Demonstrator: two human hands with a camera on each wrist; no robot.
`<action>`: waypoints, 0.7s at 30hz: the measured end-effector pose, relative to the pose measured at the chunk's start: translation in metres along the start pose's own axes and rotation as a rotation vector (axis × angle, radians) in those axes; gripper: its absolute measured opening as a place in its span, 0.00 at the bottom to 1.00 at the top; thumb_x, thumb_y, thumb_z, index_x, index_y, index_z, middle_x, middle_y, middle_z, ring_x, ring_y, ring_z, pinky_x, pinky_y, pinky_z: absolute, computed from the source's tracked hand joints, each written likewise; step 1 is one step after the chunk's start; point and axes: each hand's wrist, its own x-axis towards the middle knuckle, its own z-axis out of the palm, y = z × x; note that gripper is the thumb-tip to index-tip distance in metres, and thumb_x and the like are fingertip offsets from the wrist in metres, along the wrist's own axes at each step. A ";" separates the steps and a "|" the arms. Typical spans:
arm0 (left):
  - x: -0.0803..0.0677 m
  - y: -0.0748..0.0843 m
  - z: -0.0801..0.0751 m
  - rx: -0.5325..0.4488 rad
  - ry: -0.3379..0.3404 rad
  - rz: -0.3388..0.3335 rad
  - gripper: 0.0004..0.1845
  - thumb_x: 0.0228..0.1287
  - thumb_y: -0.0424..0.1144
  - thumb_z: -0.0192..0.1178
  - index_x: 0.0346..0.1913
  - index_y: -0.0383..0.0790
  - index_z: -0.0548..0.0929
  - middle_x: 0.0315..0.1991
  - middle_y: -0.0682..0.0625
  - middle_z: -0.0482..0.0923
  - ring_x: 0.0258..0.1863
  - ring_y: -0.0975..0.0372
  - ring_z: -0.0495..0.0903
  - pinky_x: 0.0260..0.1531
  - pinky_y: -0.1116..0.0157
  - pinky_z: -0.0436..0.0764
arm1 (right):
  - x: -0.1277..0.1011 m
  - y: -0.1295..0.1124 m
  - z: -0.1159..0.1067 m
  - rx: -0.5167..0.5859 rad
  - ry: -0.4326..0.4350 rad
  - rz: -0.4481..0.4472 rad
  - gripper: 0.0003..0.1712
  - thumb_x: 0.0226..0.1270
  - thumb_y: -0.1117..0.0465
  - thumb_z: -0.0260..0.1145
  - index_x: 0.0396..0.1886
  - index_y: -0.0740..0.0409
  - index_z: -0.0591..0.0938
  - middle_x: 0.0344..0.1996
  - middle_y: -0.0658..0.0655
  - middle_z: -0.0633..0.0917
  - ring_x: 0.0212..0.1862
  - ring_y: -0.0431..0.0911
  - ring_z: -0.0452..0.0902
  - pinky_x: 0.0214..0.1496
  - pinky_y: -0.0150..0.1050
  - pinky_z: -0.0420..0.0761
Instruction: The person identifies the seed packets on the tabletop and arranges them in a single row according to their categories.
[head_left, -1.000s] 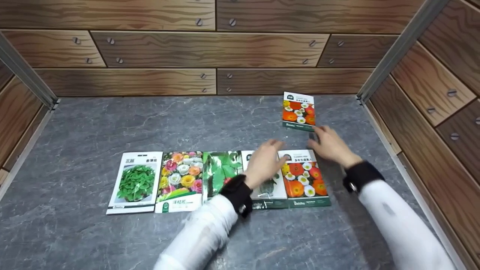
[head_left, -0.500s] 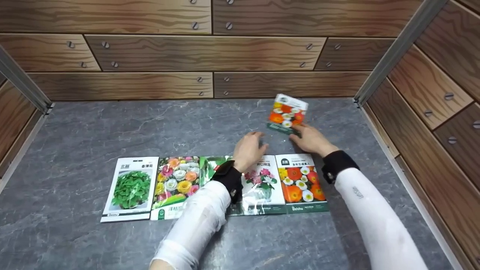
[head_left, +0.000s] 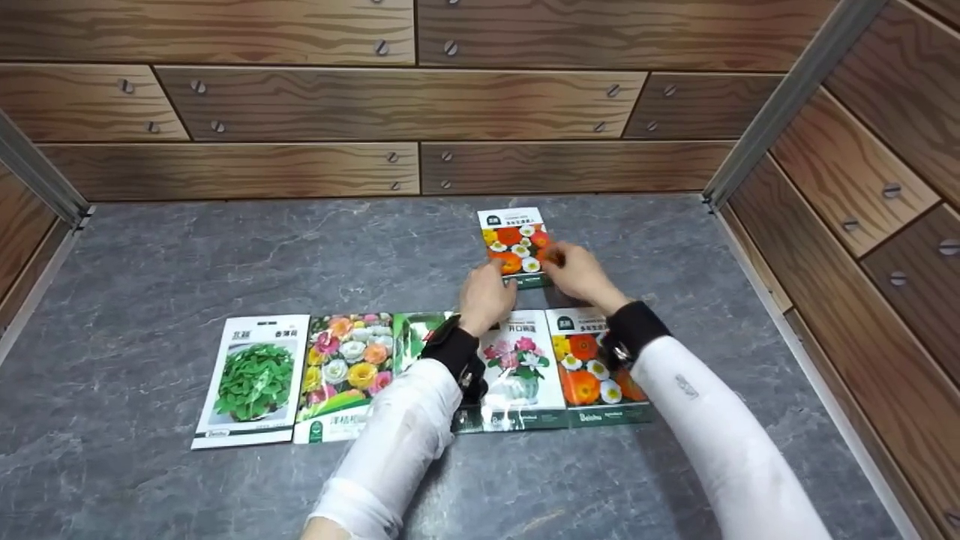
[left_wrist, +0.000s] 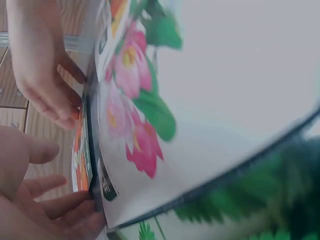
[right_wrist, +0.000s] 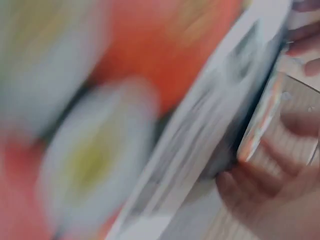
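A small seed packet (head_left: pixel 517 251) with orange, yellow and white poppies lies behind a row of larger packets, seen whole in the head view. My left hand (head_left: pixel 486 298) is at its lower left corner, fingers loosely extended. At its right edge, my right hand (head_left: pixel 581 274) touches it with bent fingertips. In the left wrist view the right hand (left_wrist: pixel 42 70) reaches down to the packet's edge, opposite the spread fingers of my left hand (left_wrist: pixel 50 205). The right wrist view shows my right hand (right_wrist: pixel 280 195) beside the packet's edge (right_wrist: pixel 260 120).
The row in front holds a green herb packet (head_left: pixel 259 379), a mixed flower packet (head_left: pixel 349 360), a green leafy packet (head_left: pixel 416 334) partly under my left arm, a pink flower packet (head_left: pixel 521 371) and a larger poppy packet (head_left: pixel 589 375). Wood-patterned walls (head_left: pixel 300 169) enclose the grey tabletop (head_left: pixel 225 255).
The small poppy packet has slid left from the back right, tilting on the way and now lying nearly straight. My right hand moved left with it; my left hand shifted left to its corner.
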 end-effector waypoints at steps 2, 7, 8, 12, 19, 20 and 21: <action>0.000 0.000 -0.002 -0.041 -0.022 -0.027 0.25 0.80 0.38 0.56 0.74 0.34 0.74 0.67 0.34 0.81 0.67 0.42 0.80 0.69 0.49 0.80 | 0.004 -0.005 0.001 0.155 0.034 0.093 0.26 0.80 0.62 0.57 0.73 0.69 0.73 0.67 0.72 0.79 0.64 0.61 0.77 0.65 0.49 0.81; 0.000 -0.001 -0.009 -0.182 -0.038 -0.078 0.27 0.78 0.35 0.55 0.75 0.30 0.71 0.70 0.32 0.77 0.68 0.44 0.79 0.69 0.54 0.79 | 0.006 -0.010 -0.002 0.422 0.102 0.262 0.30 0.78 0.67 0.57 0.77 0.68 0.69 0.69 0.70 0.77 0.55 0.48 0.76 0.47 0.29 0.78; 0.000 -0.001 -0.011 -0.220 -0.029 -0.090 0.27 0.78 0.34 0.55 0.75 0.30 0.71 0.68 0.31 0.79 0.62 0.45 0.82 0.64 0.57 0.81 | 0.006 -0.010 -0.004 0.442 0.108 0.267 0.30 0.77 0.67 0.57 0.77 0.67 0.70 0.69 0.69 0.78 0.52 0.45 0.76 0.44 0.27 0.77; -0.001 -0.002 -0.019 -0.373 0.048 -0.144 0.25 0.76 0.32 0.55 0.72 0.29 0.74 0.49 0.38 0.85 0.36 0.57 0.77 0.37 0.69 0.73 | 0.000 -0.012 -0.012 0.503 0.102 0.231 0.29 0.77 0.66 0.59 0.75 0.67 0.72 0.59 0.61 0.81 0.45 0.39 0.75 0.38 0.24 0.78; -0.021 -0.002 -0.031 -0.507 0.122 -0.040 0.21 0.80 0.33 0.54 0.70 0.32 0.75 0.45 0.43 0.81 0.25 0.65 0.70 0.25 0.73 0.70 | -0.029 -0.017 -0.019 0.580 0.098 0.156 0.27 0.80 0.62 0.61 0.74 0.64 0.73 0.48 0.48 0.79 0.43 0.35 0.75 0.36 0.23 0.75; -0.026 -0.002 -0.030 -0.505 0.138 -0.013 0.20 0.80 0.33 0.54 0.70 0.32 0.76 0.46 0.41 0.82 0.25 0.65 0.69 0.25 0.73 0.69 | -0.035 -0.018 -0.020 0.585 0.107 0.138 0.27 0.80 0.63 0.61 0.74 0.64 0.73 0.49 0.49 0.79 0.45 0.35 0.75 0.38 0.23 0.76; -0.031 -0.002 -0.030 -0.506 0.147 0.008 0.20 0.80 0.33 0.54 0.69 0.33 0.76 0.48 0.40 0.82 0.26 0.65 0.69 0.26 0.73 0.67 | -0.041 -0.019 -0.020 0.594 0.115 0.122 0.27 0.79 0.63 0.61 0.74 0.64 0.73 0.50 0.50 0.79 0.46 0.36 0.75 0.40 0.23 0.78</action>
